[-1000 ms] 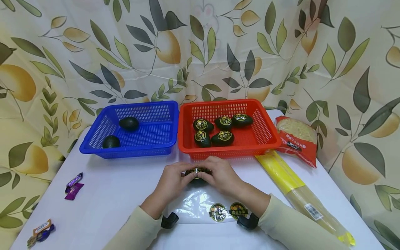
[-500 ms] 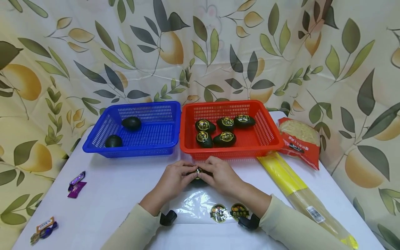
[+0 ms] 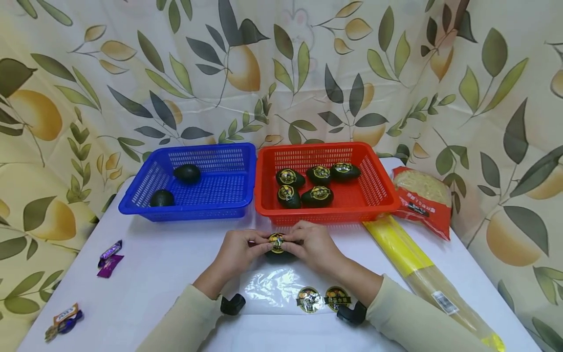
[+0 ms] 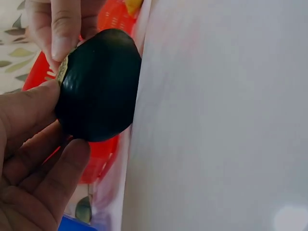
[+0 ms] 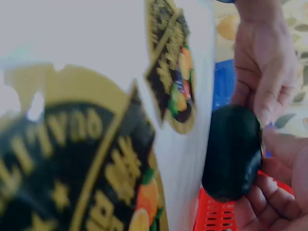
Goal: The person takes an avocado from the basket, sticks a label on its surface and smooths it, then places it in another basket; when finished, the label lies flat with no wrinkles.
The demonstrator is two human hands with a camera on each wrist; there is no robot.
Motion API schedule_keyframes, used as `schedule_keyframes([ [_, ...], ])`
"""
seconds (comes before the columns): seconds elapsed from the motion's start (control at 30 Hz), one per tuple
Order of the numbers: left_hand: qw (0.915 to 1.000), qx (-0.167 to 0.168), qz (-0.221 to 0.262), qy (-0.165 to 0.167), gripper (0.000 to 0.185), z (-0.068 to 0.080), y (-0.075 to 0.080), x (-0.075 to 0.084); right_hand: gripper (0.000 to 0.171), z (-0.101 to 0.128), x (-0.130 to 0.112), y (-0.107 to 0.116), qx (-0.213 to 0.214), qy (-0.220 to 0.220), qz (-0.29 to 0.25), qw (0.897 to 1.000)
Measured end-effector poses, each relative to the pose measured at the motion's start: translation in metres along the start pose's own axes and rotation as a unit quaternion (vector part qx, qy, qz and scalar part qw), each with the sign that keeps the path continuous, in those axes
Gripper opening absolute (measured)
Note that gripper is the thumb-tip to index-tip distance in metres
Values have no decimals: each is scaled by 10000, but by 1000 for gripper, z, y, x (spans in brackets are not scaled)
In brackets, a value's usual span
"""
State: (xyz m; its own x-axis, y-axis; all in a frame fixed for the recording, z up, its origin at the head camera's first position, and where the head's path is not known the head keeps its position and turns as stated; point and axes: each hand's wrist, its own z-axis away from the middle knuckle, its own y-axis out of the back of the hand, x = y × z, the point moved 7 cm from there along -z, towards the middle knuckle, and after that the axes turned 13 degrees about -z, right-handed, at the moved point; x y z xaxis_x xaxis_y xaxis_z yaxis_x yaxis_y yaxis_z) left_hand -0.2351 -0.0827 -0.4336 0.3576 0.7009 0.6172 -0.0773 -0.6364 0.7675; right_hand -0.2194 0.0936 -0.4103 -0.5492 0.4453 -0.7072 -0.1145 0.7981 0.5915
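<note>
A dark green avocado (image 3: 281,256) sits on the table at the middle, just in front of the red basket. A round black-and-gold sticker (image 3: 276,242) lies on its top. My left hand (image 3: 239,250) holds the avocado's left side, with the thumb at the sticker's edge in the left wrist view. From the right, my right hand (image 3: 315,248) holds the fruit too, its fingertips close to the sticker. Nearer to me lies a clear sheet (image 3: 268,291) bearing two similar stickers (image 3: 309,299), which loom large in the right wrist view.
Behind the hands, a blue basket (image 3: 184,213) holds two plain avocados, and a red basket (image 3: 325,215) holds several stickered ones. A red noodle-like bag (image 3: 422,200) and a long yellow-ended package (image 3: 433,283) lie at right. Wrapped candies (image 3: 110,259) are at left.
My left hand has drawn slightly left and the fingers have parted, so the sticker on the avocado shows more fully. The head view has shifted a little.
</note>
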Motion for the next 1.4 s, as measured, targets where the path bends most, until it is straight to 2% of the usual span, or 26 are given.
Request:
schedule_keyframes([
  [0.1, 9999, 16, 108, 48, 6, -2, 1, -1, 24, -2, -1, 1, 4, -82, -10, 10000],
  [0.3, 9989, -15, 458, 111, 4, -2, 1, -4, 19, -4, 10, 3, -180, -798, -280, 9963],
  [0.47, 9987, -67, 420, 276, 6, 2, -1, -9, 38, -2, 18, -7, -709, -1200, -456, 9892],
  [0.6, 9984, -12, 480, 292, 5, 4, -3, -11, 56, -3, 19, -15, -1135, -1226, -363, 9853],
  [0.73, 9977, -26, 583, 346, 4, 4, -4, -10, 63, -6, 20, -20, -1472, -1189, -312, 9814],
  [0.83, 9936, -92, 896, 680, 8, 2, -4, -12, 63, -7, 20, -18, -1705, -1223, -541, 9762],
  [0.9, 9845, -154, 1424, 1010, 18, -1, -5, -15, 60, -8, 17, -10, -1903, -1273, -815, 9700],
  [0.93, 9771, -193, 1769, 1169, 25, -3, -6, -15, 59, -9, 14, -4, -2000, -1327, -959, 9660],
  [1.0, 9548, -254, 2526, 1549, 31, -8, -10, -18, 55, -11, 6, 13, -2188, -1381, -1202, 9585],
  [1.07, 9260, -342, 3290, 1819, 36, -13, -13, -18, 54, -16, -2, 34, -2297, -1408, -1330, 9538],
  [1.13, 9003, -370, 3867, 1962, 36, -17, -16, -16, 55, -26, -8, 56, -2313, -1399, -1299, 9540],
  [1.2, 8797, -393, 4293, 2008, 36, -22, -19, -12, 57, -37, -10, 80, -2208, -1451, -1145, 9576],
  [1.23, 8719, -388, 4450, 2004, 37, -24, -20, -10, 58, -43, -9, 91, -2125, -1514, -1077, 9593],
  [1.3, 8628, -361, 4643, 1970, 38, -27, -22, -6, 60, -55, -5, 111, -1958, -1672, -986, 9612],
  [1.4, 8552, -316, 4740, 2072, 36, -26, -26, -5, 61, -72, 6, 133, -1728, -1922, -1039, 9604],
])
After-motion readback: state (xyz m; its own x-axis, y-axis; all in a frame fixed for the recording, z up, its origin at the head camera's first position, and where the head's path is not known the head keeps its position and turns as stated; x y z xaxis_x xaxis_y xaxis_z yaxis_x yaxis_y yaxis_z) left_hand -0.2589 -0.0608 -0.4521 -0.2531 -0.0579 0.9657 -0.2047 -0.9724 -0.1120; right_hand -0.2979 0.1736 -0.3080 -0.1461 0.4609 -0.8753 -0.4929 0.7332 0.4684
